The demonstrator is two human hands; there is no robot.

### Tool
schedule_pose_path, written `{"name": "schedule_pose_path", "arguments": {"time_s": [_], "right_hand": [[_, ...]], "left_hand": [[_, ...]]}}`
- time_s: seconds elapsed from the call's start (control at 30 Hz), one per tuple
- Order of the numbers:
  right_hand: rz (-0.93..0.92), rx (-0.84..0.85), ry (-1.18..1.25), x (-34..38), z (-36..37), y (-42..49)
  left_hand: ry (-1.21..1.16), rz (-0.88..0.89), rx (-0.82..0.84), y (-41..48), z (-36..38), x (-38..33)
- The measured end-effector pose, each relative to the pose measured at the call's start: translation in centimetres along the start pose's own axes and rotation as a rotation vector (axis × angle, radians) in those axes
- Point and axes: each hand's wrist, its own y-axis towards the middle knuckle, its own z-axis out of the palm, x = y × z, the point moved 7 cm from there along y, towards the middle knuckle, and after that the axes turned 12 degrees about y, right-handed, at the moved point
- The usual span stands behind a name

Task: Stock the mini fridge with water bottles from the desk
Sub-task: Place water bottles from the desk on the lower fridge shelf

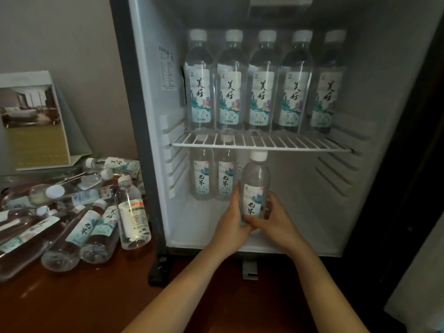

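Note:
The open mini fridge (374, 131) stands on the wooden desk (79, 299). Several tall water bottles (262, 82) line its wire shelf (262, 143). Below the shelf, two small bottles (212, 176) stand at the back left. In front of them I hold a third small bottle (255, 186) upright inside the lower compartment. My left hand (231, 219) grips its lower left side and my right hand (276, 219) grips its lower right side. A pile of bottles (79, 219) lies on the desk left of the fridge, one of them standing upright (132, 212).
A folded brochure stand (36, 126) with a room photo leans against the wall behind the pile. The fridge's lower floor (312, 227) lies to the right of the held bottle. A dark door edge (418, 188) borders the fridge on the right.

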Motion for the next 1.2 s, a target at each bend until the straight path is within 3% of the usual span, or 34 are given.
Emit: {"name": "schedule_pose_path", "arguments": {"time_s": [0.3,0.5,1.2], "right_hand": [[-0.092,-0.142,-0.015,0.7,-0.4,4.1],[-0.062,-0.136,-0.059,0.3,-0.6,6.8],[0.079,-0.134,-0.096,-0.8,-0.3,9.1]], "left_hand": [[0.145,-0.007,-0.127,3.5,-0.2,0.0],[0.239,-0.005,-0.327,4.0,-1.4,0.0],[0.255,0.043,-0.198,5.5,-1.4,1.4]]}}
